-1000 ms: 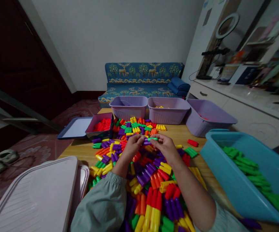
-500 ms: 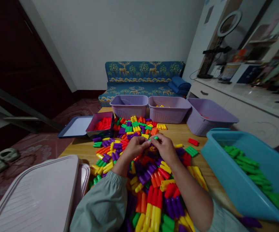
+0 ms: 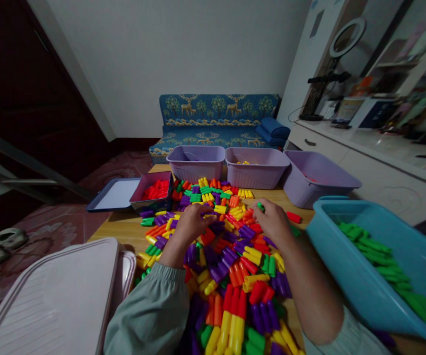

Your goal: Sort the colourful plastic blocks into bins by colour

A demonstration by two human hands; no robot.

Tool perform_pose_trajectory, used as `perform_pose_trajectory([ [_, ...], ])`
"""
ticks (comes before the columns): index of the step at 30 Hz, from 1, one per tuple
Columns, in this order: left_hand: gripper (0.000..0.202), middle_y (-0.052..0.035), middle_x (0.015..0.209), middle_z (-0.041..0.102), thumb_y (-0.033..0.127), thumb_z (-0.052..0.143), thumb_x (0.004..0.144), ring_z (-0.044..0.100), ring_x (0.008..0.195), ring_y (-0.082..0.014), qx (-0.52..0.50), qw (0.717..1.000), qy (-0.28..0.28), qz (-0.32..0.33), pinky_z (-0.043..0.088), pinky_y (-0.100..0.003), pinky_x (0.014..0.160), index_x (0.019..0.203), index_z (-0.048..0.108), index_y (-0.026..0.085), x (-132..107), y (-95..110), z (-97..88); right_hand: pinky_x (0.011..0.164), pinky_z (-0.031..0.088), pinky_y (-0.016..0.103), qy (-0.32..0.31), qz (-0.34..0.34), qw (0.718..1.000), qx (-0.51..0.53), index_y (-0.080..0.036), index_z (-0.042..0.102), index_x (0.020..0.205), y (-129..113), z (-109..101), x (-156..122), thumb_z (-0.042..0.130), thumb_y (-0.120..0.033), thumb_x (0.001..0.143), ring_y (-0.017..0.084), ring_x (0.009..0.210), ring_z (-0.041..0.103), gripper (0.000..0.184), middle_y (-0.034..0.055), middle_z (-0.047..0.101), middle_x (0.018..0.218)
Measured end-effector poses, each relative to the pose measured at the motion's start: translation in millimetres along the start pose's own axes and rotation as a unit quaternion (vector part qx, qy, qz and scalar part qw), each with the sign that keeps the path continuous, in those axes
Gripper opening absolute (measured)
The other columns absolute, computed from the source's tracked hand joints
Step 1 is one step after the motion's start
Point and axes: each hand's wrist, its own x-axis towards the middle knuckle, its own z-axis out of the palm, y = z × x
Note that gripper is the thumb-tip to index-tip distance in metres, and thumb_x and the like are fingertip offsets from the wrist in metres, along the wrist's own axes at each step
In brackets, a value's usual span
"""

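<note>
A heap of colourful plastic tube blocks (image 3: pixel 231 256), red, yellow, green, purple and orange, covers the wooden table (image 3: pixel 127 229). My left hand (image 3: pixel 192 222) hovers low over the heap with fingers curled around a purple piece. My right hand (image 3: pixel 274 222) is apart from it to the right, fingers pinched on a small green block (image 3: pixel 260 207). A blue bin (image 3: pixel 349 268) holding green blocks (image 3: pixel 378 254) stands just right of my right hand.
Three lilac bins (image 3: pixel 257 167) line the table's far edge. A small box of red blocks (image 3: pixel 155 190) and a blue lid (image 3: pixel 114 195) sit far left. A pale pink lidded box (image 3: pixel 57 296) fills the near left corner. A blue sofa (image 3: pixel 216 118) stands behind.
My hands were together on a joined purple and green piece. Now they are apart: the left keeps the purple part over the heap, the right has moved rightward with the green block.
</note>
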Motion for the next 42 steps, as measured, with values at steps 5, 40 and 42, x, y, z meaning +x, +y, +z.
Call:
perform_pose_trajectory([
  [5,0.037,-0.0128,0.117,0.066,0.032,0.062,0.079,0.06,0.109,-0.0291,0.174,0.976,0.037,-0.123,0.044,-0.034,0.091,0.115,0.07,0.022,-8,-16,-24.8,0.066,0.037,0.028,-0.028,0.019,0.983,-0.181,-0.022,0.067,0.094,14,-31,2,0.045,-0.03,0.088,0.022,0.091,0.065,0.024,0.0093,0.072,0.097],
  [40,0.043,-0.0104,0.104,0.068,0.02,0.074,0.062,0.063,0.097,-0.0258,0.073,0.994,-0.072,-0.03,0.047,-0.031,0.085,0.105,0.073,0.019,-11,-13,-6.0,0.068,0.039,0.023,-0.156,-0.099,0.981,-0.056,-0.02,0.07,0.095,-15,15,-9,0.047,-0.022,0.088,0.017,0.084,0.064,0.024,0.0058,0.072,0.087],
  [42,0.043,-0.0101,0.104,0.069,0.011,0.069,0.062,0.063,0.098,-0.025,0.079,0.994,-0.067,-0.028,0.047,-0.03,0.086,0.104,0.073,0.019,-10,-15,-6.3,0.067,0.038,0.025,-0.131,-0.048,0.982,-0.126,-0.021,0.07,0.094,-4,-3,-5,0.046,-0.023,0.087,0.019,0.086,0.064,0.025,0.0081,0.072,0.093],
])
